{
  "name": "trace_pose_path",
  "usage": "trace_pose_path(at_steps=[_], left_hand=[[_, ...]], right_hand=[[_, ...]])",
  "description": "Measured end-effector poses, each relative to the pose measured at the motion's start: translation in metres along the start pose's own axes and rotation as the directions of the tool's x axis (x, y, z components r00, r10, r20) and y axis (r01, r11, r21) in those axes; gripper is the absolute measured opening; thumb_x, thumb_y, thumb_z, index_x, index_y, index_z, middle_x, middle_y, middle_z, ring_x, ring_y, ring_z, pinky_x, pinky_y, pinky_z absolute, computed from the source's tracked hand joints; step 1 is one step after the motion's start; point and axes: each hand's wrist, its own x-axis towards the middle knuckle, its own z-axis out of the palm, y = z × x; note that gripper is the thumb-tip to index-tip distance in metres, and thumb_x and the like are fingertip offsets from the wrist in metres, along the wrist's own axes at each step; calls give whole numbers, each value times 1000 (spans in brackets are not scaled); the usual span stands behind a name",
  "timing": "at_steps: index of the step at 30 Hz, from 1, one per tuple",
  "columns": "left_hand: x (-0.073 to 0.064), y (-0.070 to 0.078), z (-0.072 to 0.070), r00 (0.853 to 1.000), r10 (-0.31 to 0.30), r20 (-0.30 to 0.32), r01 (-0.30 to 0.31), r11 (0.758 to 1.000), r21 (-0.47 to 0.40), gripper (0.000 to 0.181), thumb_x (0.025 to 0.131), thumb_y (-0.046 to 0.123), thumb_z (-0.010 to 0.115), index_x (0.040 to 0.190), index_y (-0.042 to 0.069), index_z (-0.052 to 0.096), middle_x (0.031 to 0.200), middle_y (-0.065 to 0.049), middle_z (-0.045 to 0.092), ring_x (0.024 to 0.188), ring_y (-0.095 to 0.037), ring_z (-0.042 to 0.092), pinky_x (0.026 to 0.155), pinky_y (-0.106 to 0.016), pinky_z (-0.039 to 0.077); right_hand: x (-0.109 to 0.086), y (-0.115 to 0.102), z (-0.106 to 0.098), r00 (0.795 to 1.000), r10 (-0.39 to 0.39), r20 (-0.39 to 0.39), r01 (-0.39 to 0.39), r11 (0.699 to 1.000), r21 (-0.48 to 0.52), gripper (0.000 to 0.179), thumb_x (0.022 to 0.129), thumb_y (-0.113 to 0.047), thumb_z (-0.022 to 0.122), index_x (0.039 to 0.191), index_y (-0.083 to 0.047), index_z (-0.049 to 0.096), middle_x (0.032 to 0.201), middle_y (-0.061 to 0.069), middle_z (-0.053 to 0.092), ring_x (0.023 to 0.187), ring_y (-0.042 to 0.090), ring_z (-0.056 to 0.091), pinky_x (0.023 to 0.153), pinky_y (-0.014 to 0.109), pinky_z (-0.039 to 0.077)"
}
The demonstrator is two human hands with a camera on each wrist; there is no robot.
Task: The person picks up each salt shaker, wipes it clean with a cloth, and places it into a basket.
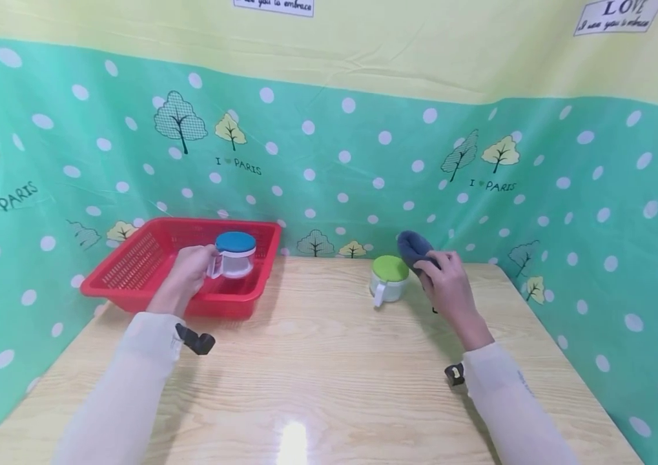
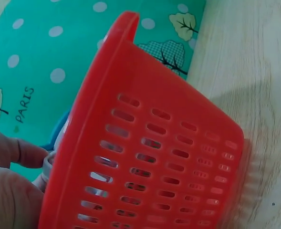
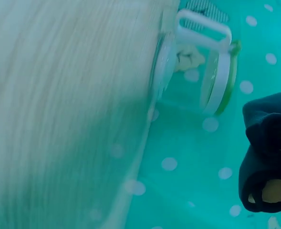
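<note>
Head view shows the blue-lidded jar (image 1: 237, 263) upright within the red basket (image 1: 189, 303), handle pointing left into the left hand's (image 1: 190, 263) clamped fingers, and the dark blue cloth (image 1: 412, 245), long axis slanting down rightward, pinched by the raised right hand (image 1: 449, 284) near the green-lidded jar (image 1: 389, 271), both arms extended forward.

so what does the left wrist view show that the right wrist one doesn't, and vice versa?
Only left wrist: the red basket, plus the left hand at the handle of the blue-lidded jar, which is mostly hidden behind the basket wall.
Only right wrist: the green-lidded jar and the dark blue item, partly cut off by the frame edge.
Both: the wooden table and the dotted green backdrop.
</note>
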Motion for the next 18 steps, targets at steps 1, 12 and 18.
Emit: trace_pose_path(at_steps=[1, 12, 18], left_hand=[[1, -1, 0, 1000, -8, 0, 8, 1000, 8, 33, 102, 17, 50, 128, -3, 57, 111, -8, 52, 99, -21, 51, 81, -27, 52], [12, -6, 4, 998, -20, 52, 18, 999, 50, 25, 102, 15, 51, 117, -4, 57, 102, -9, 54, 90, -21, 53, 72, -25, 52], [18, -7, 5, 991, -79, 110, 77, 997, 26, 28, 101, 14, 51, 123, -4, 54, 105, -11, 52, 89, -21, 56, 74, -25, 54]], right_hand=[[-2, 4, 0, 1000, 12, -12, -12, 1000, -1, 25, 76, 11, 78, 96, -4, 73, 104, 25, 66, 90, 48, 56, 76, 59, 52], [-18, 34, 2, 986, 132, -101, -134, 991, -20, 15, 80, 10, 72, 91, 0, 73, 102, 26, 66, 90, 48, 54, 75, 59, 47], [-18, 41, -2, 976, 171, -138, -176, 984, -21, 16, 80, 14, 70, 91, 2, 73, 101, 27, 65, 90, 50, 53, 76, 60, 43]])
